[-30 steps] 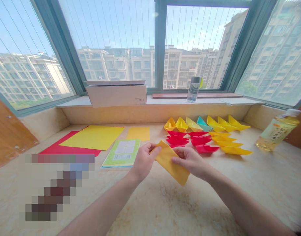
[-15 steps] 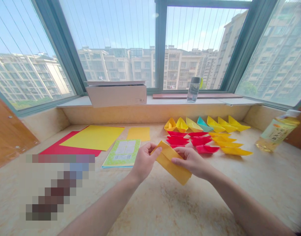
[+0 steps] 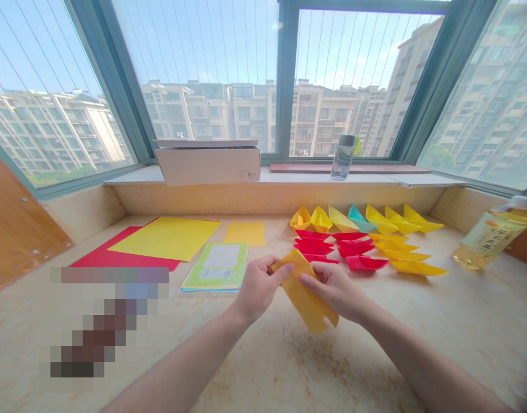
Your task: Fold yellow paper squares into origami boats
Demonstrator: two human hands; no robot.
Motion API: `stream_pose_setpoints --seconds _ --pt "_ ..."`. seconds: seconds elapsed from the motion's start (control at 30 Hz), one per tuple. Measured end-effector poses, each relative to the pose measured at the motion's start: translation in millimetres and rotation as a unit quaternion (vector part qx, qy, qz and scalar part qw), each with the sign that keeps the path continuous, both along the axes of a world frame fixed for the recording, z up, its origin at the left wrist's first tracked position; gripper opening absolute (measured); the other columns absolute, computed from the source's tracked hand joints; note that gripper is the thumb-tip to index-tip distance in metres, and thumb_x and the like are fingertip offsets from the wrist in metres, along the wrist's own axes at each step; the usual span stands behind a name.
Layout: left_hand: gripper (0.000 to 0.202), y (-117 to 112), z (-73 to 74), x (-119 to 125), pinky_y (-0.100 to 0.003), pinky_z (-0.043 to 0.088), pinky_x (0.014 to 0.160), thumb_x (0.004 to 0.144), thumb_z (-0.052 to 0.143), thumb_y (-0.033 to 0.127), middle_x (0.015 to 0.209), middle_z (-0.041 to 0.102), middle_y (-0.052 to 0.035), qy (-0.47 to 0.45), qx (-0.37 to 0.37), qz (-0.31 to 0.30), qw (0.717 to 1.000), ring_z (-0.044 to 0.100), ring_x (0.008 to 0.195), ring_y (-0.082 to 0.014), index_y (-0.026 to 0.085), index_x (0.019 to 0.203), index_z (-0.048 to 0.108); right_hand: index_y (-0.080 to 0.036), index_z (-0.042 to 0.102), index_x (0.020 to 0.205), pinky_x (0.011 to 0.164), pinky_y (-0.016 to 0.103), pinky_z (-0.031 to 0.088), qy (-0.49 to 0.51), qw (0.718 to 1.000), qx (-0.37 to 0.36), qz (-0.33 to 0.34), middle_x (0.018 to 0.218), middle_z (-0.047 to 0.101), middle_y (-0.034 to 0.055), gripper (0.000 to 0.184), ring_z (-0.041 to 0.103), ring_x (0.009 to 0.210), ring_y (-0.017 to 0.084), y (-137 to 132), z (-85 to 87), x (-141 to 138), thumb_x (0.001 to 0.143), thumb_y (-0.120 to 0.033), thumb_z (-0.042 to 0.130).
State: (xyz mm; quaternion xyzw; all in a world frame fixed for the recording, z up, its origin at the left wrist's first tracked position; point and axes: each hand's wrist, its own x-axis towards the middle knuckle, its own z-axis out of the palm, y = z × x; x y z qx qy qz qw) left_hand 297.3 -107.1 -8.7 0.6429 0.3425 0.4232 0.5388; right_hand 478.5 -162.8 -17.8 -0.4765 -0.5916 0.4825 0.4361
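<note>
Folded yellow origami paper [image 3: 304, 292] pinched between both hands, above the stone counter [image 3: 418, 350]. Left hand [image 3: 259, 289]: thumb on the paper's upper edge, other fingers curled behind it, partly hidden. Right hand [image 3: 332, 289]: fingers pressed together on its right side. Red paper boats [image 3: 353, 249] lie beyond the paper; a pixelated patch [image 3: 104, 321] covers the counter left of it.

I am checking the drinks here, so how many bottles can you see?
2. A clear bottle stands on the window sill; a drink bottle with yellow liquid is at the counter's right end. More could hide behind the cardboard box.
</note>
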Motion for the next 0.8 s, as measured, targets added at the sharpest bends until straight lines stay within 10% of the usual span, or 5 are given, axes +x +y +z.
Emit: stream_pose_setpoints --seconds 0.53,0.8 --pt "0.033 0.6 -1.9 1.5 -0.026 0.055 0.069 0.08 0.072 0.039 0.082 0.073 -0.0071 -0.042 -0.042 -0.066 0.996 0.068 0.075 -0.0179 0.01 0.096 0.07 -0.014 0.06 0.082 0.049 0.023 0.033 -0.032 0.998 0.032 -0.039 0.069 0.057 0.0009 0.039 0.049 0.058 0.012 0.7 -0.5 1.3 0.089 -0.052 0.057" --pt "0.028 1.4 -7.9 -0.6 -0.022 0.046 0.057 0.08 0.068 0.04 0.073 0.069 -0.0039 0.042 0.029 0.012 0.999 0.061 0.063 -0.0144 0.012 0.083 0.069 -0.018 0.063 0.087 0.056 0.026 0.044 -0.118 0.988 0.073 -0.069 0.08 0.066 0.004 0.027 0.059 0.072 0.019 2.4 -4.6 -0.8 0.083 -0.044 0.066"
